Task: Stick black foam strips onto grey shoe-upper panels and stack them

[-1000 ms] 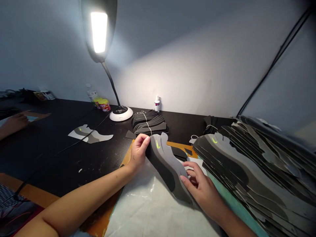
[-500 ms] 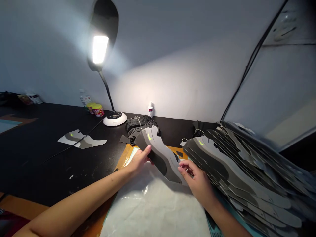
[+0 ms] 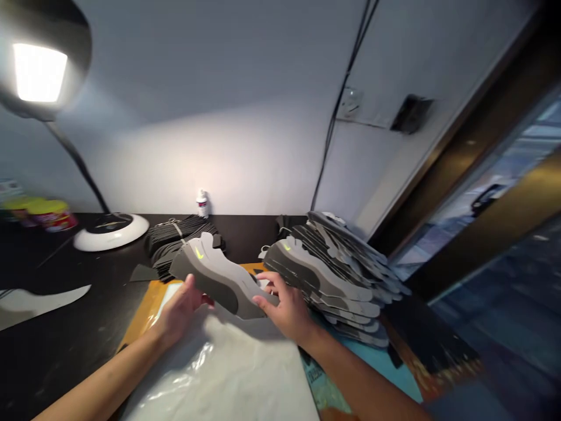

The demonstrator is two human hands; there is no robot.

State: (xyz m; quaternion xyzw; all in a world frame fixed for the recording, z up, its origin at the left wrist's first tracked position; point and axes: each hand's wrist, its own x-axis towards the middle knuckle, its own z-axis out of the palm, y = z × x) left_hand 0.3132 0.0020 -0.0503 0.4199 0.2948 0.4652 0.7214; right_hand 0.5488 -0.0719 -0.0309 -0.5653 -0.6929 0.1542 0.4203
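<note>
A flat grey shoe upper piece [image 3: 219, 275] with a small yellow-green swoosh is held tilted above a white plastic-covered pad. At its lower left edge, my left hand [image 3: 182, 307] has the thumb up by the edge and the fingers curled at its underside. My right hand [image 3: 287, 307] pinches the right end between thumb and fingers. Just beyond that hand lies a large fanned stack of similar shoe upper pieces [image 3: 324, 275]. Behind the held piece sits a tied bundle of dark pieces [image 3: 164, 242].
A lit desk lamp [image 3: 111, 231] stands at the left, near blurred yellow-and-red tubs [image 3: 52, 215]. One loose upper piece [image 3: 39, 304] lies on the black table. A small white bottle [image 3: 202, 203] stands against the wall. The table ends at the right, near a door frame.
My view has turned to the right, bringing the door frame into sight. The right hand now grips the piece's end more fully; the left thumb has shifted down toward its edge.
</note>
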